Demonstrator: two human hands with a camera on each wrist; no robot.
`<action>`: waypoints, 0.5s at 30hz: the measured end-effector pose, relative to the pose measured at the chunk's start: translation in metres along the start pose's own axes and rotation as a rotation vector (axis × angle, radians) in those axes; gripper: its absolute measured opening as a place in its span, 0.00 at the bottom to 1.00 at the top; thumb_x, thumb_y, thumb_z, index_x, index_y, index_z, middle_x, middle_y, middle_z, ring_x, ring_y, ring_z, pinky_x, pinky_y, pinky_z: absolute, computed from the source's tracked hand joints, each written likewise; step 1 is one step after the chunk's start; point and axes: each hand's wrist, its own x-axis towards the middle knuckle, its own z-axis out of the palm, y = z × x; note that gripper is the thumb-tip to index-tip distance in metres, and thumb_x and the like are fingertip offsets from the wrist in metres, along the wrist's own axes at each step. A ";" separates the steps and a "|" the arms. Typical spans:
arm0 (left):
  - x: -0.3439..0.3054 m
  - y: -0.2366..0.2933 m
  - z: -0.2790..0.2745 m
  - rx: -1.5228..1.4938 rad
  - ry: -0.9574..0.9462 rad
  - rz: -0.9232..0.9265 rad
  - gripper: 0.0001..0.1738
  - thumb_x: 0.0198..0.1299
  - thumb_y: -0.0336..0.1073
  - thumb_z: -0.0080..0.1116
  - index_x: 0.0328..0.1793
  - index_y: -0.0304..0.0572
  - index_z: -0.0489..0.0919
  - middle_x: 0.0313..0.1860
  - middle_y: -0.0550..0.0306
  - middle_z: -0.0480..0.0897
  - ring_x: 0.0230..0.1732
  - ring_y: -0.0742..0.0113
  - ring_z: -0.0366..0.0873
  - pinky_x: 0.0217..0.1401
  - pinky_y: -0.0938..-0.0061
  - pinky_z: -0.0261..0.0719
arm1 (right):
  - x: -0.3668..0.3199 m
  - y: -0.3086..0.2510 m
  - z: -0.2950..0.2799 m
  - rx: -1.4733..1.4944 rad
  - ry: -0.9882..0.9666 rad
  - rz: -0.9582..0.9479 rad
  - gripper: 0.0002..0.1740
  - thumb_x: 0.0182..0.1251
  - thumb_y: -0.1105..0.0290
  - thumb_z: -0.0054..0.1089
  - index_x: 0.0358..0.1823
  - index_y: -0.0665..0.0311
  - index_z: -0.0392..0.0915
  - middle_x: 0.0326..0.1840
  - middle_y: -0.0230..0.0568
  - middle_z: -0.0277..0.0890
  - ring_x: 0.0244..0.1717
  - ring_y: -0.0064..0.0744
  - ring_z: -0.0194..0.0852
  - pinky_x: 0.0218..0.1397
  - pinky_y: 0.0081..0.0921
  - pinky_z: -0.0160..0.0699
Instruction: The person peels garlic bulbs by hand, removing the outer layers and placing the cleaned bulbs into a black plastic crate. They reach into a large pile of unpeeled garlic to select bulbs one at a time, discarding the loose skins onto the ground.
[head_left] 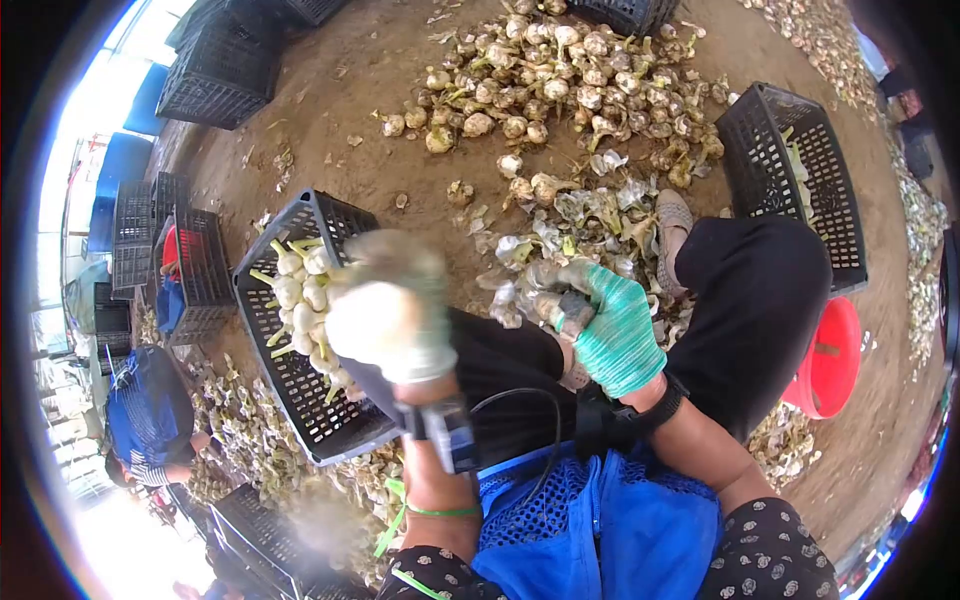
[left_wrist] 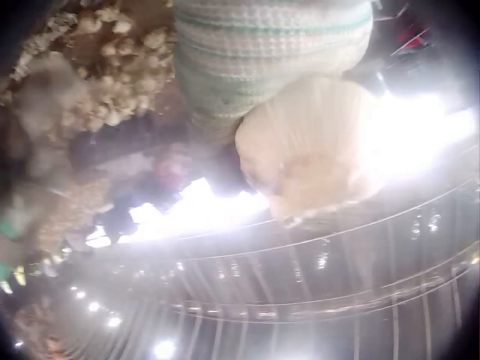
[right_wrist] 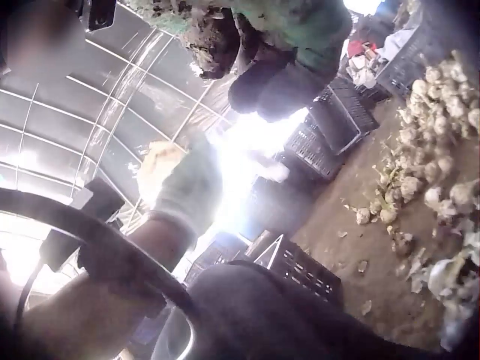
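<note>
My left hand (head_left: 400, 300), in a pale knit glove and blurred, grips a large white garlic bulb (left_wrist: 304, 142) above the near rim of a black crate (head_left: 355, 440). The bulb juts out past the glove in the left wrist view. Trimmed garlic bulbs (head_left: 305, 300) with short green stems lie in that crate, beside the hand. My right hand (head_left: 610, 335), in a teal glove, is between my knees with its fingers bent and the dark, dirty fingertips (right_wrist: 255, 90) drawn together. I cannot tell whether they hold anything small.
A large heap of untrimmed garlic (head_left: 560, 75) lies ahead on the dirt floor, with loose peelings (head_left: 590, 215) nearer my foot. To the right stand another black crate (head_left: 850, 200) and a red bucket (head_left: 835, 355). Another person (head_left: 150, 410) is at far left, near stacked crates (head_left: 205, 270).
</note>
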 end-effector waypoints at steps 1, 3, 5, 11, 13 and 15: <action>0.003 0.025 0.015 -0.027 -0.013 -0.043 0.13 0.53 0.35 0.45 0.41 0.32 0.69 0.40 0.48 0.71 0.41 0.60 0.69 0.45 0.66 0.69 | 0.001 -0.007 -0.005 0.055 -0.006 0.167 0.11 0.48 0.83 0.50 0.35 0.71 0.73 0.28 0.36 0.73 0.24 0.18 0.67 0.27 0.15 0.66; 0.013 0.041 0.043 -0.106 -0.234 -0.083 0.18 0.53 0.33 0.44 0.48 0.31 0.63 0.46 0.46 0.66 0.44 0.56 0.68 0.43 0.60 0.71 | 0.001 -0.003 -0.009 0.042 -0.022 0.291 0.14 0.51 0.85 0.38 0.37 0.74 0.71 0.28 0.35 0.72 0.21 0.14 0.60 0.22 0.10 0.59; 0.011 0.059 0.050 0.044 -0.082 0.107 0.20 0.48 0.35 0.50 0.47 0.33 0.64 0.43 0.48 0.66 0.42 0.59 0.68 0.41 0.61 0.72 | 0.004 0.011 -0.008 0.084 -0.044 0.336 0.14 0.52 0.85 0.38 0.38 0.73 0.71 0.27 0.36 0.72 0.21 0.14 0.59 0.22 0.10 0.59; 0.048 0.019 -0.027 0.856 0.455 0.096 0.20 0.50 0.52 0.49 0.36 0.42 0.69 0.33 0.57 0.69 0.41 0.64 0.67 0.46 0.69 0.64 | 0.013 0.038 -0.024 0.294 -0.020 0.581 0.15 0.51 0.86 0.39 0.41 0.73 0.69 0.27 0.38 0.72 0.22 0.19 0.67 0.21 0.12 0.67; 0.075 0.025 -0.079 0.924 0.268 -0.410 0.17 0.53 0.48 0.48 0.39 0.43 0.72 0.35 0.56 0.72 0.38 0.62 0.68 0.41 0.71 0.67 | 0.017 0.049 -0.031 0.318 0.011 0.650 0.14 0.52 0.85 0.40 0.41 0.73 0.68 0.27 0.38 0.72 0.21 0.19 0.67 0.20 0.13 0.67; 0.095 0.031 -0.142 1.705 0.684 -0.181 0.16 0.53 0.40 0.51 0.45 0.40 0.70 0.38 0.57 0.73 0.39 0.60 0.70 0.44 0.69 0.67 | 0.021 0.060 -0.041 0.206 0.003 0.647 0.12 0.55 0.80 0.43 0.42 0.73 0.67 0.26 0.38 0.71 0.21 0.21 0.68 0.17 0.15 0.67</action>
